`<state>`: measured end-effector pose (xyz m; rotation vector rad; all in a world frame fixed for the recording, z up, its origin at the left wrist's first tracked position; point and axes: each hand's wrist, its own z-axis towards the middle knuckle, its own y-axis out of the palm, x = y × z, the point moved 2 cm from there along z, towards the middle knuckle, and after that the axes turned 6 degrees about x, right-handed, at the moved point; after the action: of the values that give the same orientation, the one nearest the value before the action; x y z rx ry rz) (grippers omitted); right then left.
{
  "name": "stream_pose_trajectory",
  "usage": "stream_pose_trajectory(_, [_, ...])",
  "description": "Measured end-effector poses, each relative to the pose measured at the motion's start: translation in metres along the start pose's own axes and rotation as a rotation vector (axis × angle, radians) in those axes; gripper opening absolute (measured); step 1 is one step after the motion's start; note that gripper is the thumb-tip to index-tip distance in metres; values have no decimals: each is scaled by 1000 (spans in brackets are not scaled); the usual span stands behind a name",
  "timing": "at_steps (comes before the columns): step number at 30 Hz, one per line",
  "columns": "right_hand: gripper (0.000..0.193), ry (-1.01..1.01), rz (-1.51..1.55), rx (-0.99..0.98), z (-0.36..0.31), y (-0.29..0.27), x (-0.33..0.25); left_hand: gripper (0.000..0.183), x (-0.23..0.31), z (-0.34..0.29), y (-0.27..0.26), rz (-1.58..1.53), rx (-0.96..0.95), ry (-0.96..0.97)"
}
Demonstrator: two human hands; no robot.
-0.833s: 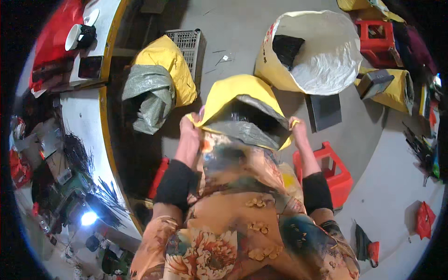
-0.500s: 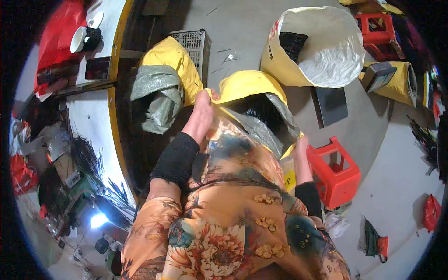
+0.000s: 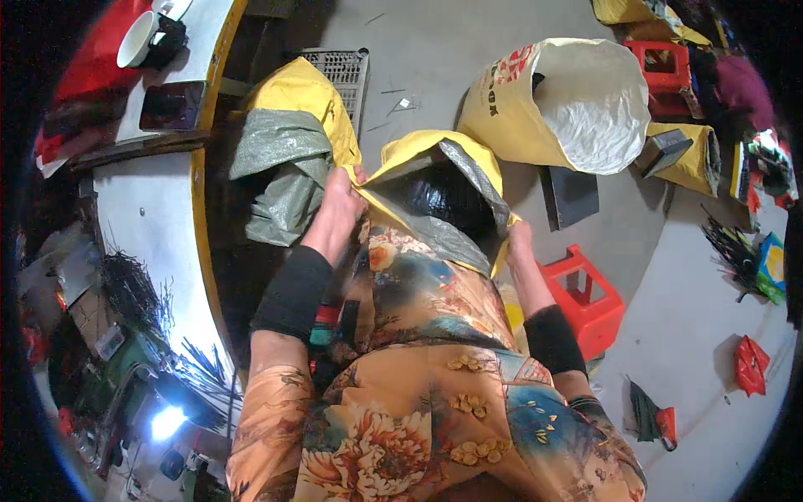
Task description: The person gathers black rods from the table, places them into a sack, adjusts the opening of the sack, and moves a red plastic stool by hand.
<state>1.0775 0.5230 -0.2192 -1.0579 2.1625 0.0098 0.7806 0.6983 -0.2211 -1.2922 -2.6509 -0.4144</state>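
A yellow woven sack (image 3: 474, 151) with a grey lining stands in front of me, its mouth spread wide. My left hand (image 3: 341, 201) is closed on the rim at its left corner. At the right corner, my right hand (image 3: 520, 243) pinches the same rim. Shiny black contents (image 3: 435, 197) show inside; what they are I cannot make out. Close to my left hand, another yellow sack (image 3: 311, 90) stands with its grey-green top (image 3: 284, 146) folded over.
Beyond my right hand are a red plastic stool (image 3: 590, 306), a dark flat box (image 3: 574, 199) and a large open sack (image 3: 507, 113). A grey crate (image 3: 350, 74) lies far ahead. On the left runs a white table (image 3: 150, 222) with a yellow edge; a lamp (image 3: 169, 423) glows below.
The held sack's mouth gapes wider, showing more of the black contents. Both hands keep their grip and have shifted left in the picture; the view has shifted too.
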Motion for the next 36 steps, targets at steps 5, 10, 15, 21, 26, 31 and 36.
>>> stream_pose_trajectory(5, [18, 1, 151, -89, -2, -6, -18, 11, 0, -13, 20, 166, -65, 104])
stream_pose_trajectory(10, [17, 12, 303, 6, -15, -43, -9, 13, -33, -20, 3, 97, -134, 99])
stream_pose_trajectory(15, [12, -29, 392, -41, -26, -52, -1, 15, -47, -37, -13, 30, -149, 137])
stream_pose_trajectory(21, [11, -37, 363, 6, -34, -61, 27, 17, -42, -60, -10, 159, -199, 210])
stream_pose_trajectory(26, [9, -82, 304, 12, -51, -33, 21, 17, -19, -46, -47, 166, -182, 178])
stream_pose_trajectory(31, [13, -177, 117, -47, -40, -6, 0, 14, -6, -42, -52, 56, -241, 254])
stream_pose_trajectory(36, [14, -200, 22, -44, -42, -5, 4, 13, -4, -40, -58, -15, -285, 190])
